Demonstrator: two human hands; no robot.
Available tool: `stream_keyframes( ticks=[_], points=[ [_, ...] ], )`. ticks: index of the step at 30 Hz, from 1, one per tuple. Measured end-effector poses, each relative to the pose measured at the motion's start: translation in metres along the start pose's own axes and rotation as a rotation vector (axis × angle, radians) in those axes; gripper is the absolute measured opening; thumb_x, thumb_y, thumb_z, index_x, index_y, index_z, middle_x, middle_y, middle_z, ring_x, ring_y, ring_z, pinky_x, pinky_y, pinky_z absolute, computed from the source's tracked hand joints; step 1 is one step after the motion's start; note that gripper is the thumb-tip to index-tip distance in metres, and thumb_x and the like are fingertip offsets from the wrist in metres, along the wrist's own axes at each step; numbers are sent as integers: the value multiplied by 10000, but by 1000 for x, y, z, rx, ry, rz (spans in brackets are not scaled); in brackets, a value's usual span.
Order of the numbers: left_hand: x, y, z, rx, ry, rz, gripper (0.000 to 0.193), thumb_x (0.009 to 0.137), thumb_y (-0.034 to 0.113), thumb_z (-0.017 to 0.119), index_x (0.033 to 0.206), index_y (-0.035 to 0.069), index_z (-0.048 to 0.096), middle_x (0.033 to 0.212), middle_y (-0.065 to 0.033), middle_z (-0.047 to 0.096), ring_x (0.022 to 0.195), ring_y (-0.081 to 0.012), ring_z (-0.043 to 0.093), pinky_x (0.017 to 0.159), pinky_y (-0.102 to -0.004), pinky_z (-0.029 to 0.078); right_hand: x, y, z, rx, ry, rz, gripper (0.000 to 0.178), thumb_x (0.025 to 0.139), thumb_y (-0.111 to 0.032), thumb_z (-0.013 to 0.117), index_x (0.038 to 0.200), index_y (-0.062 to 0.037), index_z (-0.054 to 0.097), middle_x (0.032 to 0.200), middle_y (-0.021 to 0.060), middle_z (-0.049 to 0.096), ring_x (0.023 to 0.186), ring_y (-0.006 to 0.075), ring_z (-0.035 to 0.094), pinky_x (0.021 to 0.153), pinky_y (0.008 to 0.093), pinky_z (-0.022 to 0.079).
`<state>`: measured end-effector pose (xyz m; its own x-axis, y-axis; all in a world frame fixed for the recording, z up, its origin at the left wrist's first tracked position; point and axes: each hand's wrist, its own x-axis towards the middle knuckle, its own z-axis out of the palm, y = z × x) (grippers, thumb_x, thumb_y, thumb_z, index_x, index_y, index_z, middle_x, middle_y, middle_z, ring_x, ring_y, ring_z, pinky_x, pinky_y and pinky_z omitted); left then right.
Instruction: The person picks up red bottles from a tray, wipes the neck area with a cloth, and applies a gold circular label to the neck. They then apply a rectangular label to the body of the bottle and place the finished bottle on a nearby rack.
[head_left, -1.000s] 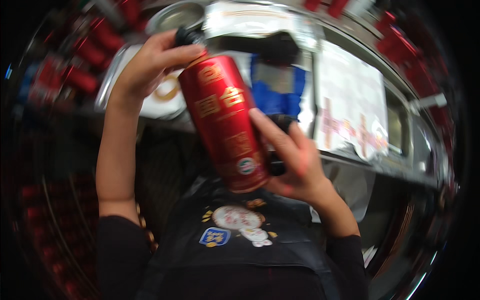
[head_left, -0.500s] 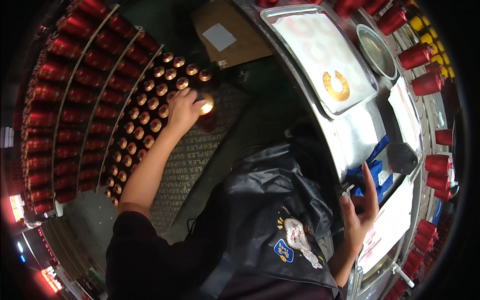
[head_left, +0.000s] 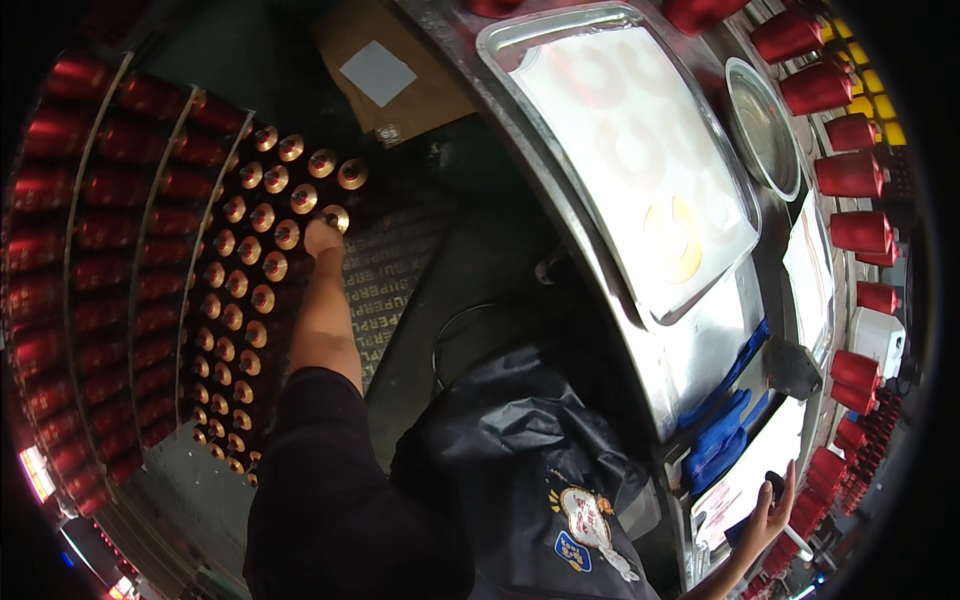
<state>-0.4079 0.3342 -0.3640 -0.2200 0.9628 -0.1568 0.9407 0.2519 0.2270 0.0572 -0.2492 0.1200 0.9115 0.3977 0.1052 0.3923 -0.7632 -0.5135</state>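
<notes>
My left hand (head_left: 322, 240) is closed around the gold top of a red canister (head_left: 336, 218), at the near right edge of a group of upright canisters. The canister's body is mostly hidden by shadow and by my hand. Their gold tops (head_left: 262, 298) are round with a small dark centre. At the lower right, my right hand (head_left: 765, 520) has a small black object (head_left: 775, 485) between its fingers; its kind is unclear. Beneath that hand lies a printed white sheet (head_left: 735, 490), with crumpled blue cloth or gloves (head_left: 718, 445) beside it.
A metal tray (head_left: 500, 40) on the steel counter (head_left: 610, 325) holds white paper with a gold open ring (head_left: 675, 240). Near it sits a metal bowl (head_left: 765, 130). Red canisters (head_left: 850, 175) line the right side; stacked ones (head_left: 60, 190) fill the left. Cardboard (head_left: 440, 90) lies at the back.
My left hand has lowered the canister from above the group to its edge. My right hand has moved down, away from the blue cloth. The head view has shifted.
</notes>
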Motion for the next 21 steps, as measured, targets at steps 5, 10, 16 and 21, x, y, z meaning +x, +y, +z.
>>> stream_keyframes(
  ticks=[5,10,16,21],
  points=[
    [3,3,26,-116,-54,-192,264,929,288,686,1007,42,741,1013,-215,723,962,-412,690,787,-496,557,15,0,-11,-93,-91,61,507,985,-91,588,1482,-25,509,1277,100,604,1086,156,575,959,289,441],
    [20,-2,28,-133,21,-146,279,901,273,718,889,-5,743,921,-238,720,863,-418,691,730,-510,537,27,7,-13,-91,-199,40,509,1010,-169,620,1480,-10,503,1342,86,612,1072,139,576,941,273,447],
    [48,-33,58,-59,67,-102,324,909,348,694,893,33,764,865,-205,734,827,-399,710,700,-488,559,32,2,2,-48,-174,65,543,942,-14,573,1481,-44,517,1077,67,615,964,127,559,850,243,437],
    [68,-68,89,141,115,180,476,932,549,568,977,127,783,882,-124,764,764,-284,735,643,-411,571,26,-8,24,28,-129,142,537,893,-48,663,1422,-25,573,1016,64,658,782,71,570,586,185,400]
  ],
)
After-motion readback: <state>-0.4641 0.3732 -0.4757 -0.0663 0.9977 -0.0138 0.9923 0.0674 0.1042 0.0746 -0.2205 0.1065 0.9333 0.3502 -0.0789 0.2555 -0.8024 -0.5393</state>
